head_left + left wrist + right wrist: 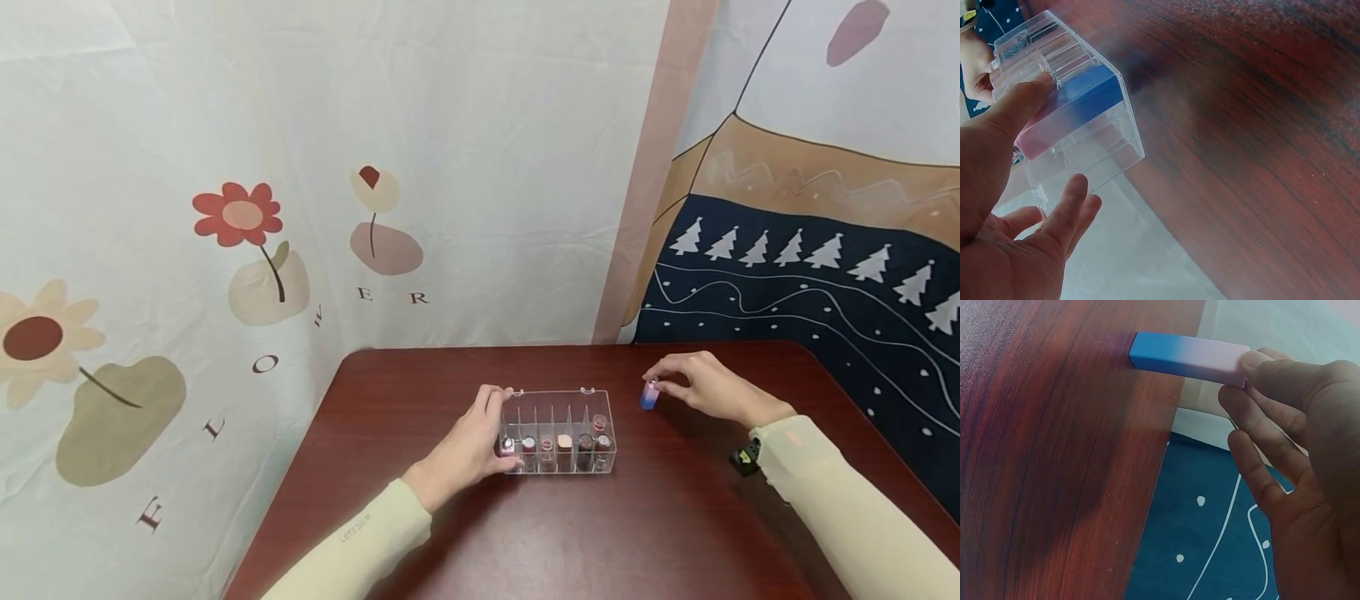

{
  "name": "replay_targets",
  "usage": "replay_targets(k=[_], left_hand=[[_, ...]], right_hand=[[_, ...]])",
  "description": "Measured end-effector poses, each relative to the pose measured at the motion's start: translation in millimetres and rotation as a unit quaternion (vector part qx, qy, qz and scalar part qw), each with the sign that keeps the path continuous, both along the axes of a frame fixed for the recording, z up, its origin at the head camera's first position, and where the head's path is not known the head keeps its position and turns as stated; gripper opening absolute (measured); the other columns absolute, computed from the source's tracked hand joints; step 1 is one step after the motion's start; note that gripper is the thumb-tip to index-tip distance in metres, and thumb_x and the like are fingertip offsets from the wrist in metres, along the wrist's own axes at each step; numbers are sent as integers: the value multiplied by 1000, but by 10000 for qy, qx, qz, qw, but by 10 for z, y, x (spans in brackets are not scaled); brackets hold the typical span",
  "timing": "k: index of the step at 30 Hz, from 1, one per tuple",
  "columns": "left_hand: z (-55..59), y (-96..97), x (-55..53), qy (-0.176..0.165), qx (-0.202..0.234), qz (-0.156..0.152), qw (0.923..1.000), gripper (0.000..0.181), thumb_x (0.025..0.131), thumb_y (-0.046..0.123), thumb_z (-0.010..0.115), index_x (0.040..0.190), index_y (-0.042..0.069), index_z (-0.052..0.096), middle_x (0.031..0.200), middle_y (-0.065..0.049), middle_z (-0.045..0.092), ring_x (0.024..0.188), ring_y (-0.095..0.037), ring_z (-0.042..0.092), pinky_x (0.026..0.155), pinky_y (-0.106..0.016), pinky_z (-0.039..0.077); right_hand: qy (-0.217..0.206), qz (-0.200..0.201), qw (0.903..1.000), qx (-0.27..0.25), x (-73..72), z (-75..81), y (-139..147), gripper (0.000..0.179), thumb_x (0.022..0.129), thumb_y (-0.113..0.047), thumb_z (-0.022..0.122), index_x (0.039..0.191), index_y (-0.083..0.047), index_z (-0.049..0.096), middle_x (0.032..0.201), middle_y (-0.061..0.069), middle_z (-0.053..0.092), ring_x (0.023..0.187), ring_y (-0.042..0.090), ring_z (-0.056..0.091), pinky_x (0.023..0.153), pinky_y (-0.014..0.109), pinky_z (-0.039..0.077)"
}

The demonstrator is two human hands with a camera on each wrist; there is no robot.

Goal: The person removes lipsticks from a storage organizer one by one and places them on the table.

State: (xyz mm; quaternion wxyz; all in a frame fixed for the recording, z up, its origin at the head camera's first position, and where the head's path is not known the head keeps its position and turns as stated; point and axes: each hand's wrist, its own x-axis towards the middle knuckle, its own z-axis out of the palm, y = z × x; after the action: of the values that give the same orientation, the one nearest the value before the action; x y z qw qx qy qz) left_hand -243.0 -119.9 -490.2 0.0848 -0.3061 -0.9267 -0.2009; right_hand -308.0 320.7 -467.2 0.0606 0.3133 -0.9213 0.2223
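A clear divided lipstick organizer (557, 412) stands on the table with several lipsticks, mostly along its near row. My left hand (468, 433) grips its left end, thumb at the near side and fingers at the far corner. Under that thumb in the left wrist view, a pink-and-blue lipstick (1088, 100) fills the end compartment. To the right of the organizer, my right hand (708, 387) pinches the pink top end of another pink-to-blue lipstick (1188, 357) between thumb and fingertips. Its blue end points down at the tabletop.
The dark red wooden table (637, 533) has rounded far corners. Right behind it hangs a pale cloth (487, 167) with printed flowers, and a navy tree-patterned cloth (787, 292) borders the right side.
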Motion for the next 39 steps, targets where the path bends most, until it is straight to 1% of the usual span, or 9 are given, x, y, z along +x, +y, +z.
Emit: replay_targets(k=[8, 12, 15, 18, 21, 25, 28, 34, 39], left_hand=[[15, -6, -14, 51, -27, -19, 10000, 103, 82, 31, 110, 154, -9, 49, 155, -23, 54, 130, -34, 71, 117, -38, 66], [21, -10, -15, 58, -29, -41, 10000, 103, 82, 32, 110, 154, -9, 49, 155, -23, 53, 131, -34, 71, 117, -37, 66], [24, -13, -17, 68, -12, -46, 10000, 103, 82, 32, 110, 154, -9, 49, 155, -23, 54, 131, -34, 71, 117, -37, 66], [22, -16, -19, 80, -16, -39, 10000, 104, 82, 31, 110, 155, -9, 48, 155, -23, 54, 131, -34, 71, 117, -37, 66], [15, -19, -19, 66, -39, -38, 10000, 104, 82, 31, 110, 155, -9, 48, 155, -23, 54, 132, -34, 71, 118, -38, 65], [8, -22, -16, 13, -46, -31, 10000, 104, 83, 30, 110, 156, -9, 48, 155, -24, 53, 134, -34, 70, 121, -39, 64], [9, -22, -19, 4, -21, -17, 10000, 105, 83, 30, 110, 157, -9, 47, 156, -24, 53, 136, -35, 70, 122, -40, 64], [1, -22, -24, 14, 28, -29, 10000, 103, 82, 29, 110, 155, -9, 47, 158, -25, 54, 138, -36, 69, 122, -41, 63], [-5, -25, -6, 20, -7, -46, 10000, 107, 83, 30, 110, 159, -10, 47, 154, -24, 54, 137, -35, 69, 124, -41, 62]], right_hand=[[1, -83, 10000, 0, 12, 10, -21, 27, 103, -6, 88, 129, -12, 87, 120, -6, 88, 115, 23, 83, 108, 60, 70], [-88, -156, 9998, -65, 26, 13, -25, 29, 103, -8, 88, 132, -11, 86, 120, -4, 88, 113, 23, 83, 107, 61, 69], [-133, -206, 9996, -119, 36, 17, -33, 32, 104, -10, 88, 135, -9, 84, 121, -1, 87, 112, 23, 82, 106, 62, 70], [-64, -243, 9996, -102, 49, 26, -51, 33, 104, -13, 89, 136, -9, 83, 124, 2, 85, 114, 24, 81, 106, 62, 70], [12, -251, 9996, -85, 66, 48, -78, 33, 104, -15, 89, 137, -12, 83, 129, 4, 84, 119, 26, 79, 107, 63, 70], [99, -242, 9996, -52, 91, 101, -129, 35, 104, -17, 90, 138, -15, 83, 136, 6, 81, 127, 31, 76, 111, 64, 68], [131, -244, 9996, -25, 113, 142, -178, 37, 104, -18, 90, 140, -17, 82, 139, 8, 80, 129, 33, 75, 112, 64, 68], [178, -247, 9995, 9, 165, 174, -256, 38, 102, -18, 91, 140, -18, 83, 139, 6, 79, 129, 32, 74, 110, 62, 69], [291, -234, 9993, 81, 213, 160, -321, 39, 101, -17, 93, 138, -21, 83, 137, 3, 79, 125, 27, 74, 109, 59, 70]])
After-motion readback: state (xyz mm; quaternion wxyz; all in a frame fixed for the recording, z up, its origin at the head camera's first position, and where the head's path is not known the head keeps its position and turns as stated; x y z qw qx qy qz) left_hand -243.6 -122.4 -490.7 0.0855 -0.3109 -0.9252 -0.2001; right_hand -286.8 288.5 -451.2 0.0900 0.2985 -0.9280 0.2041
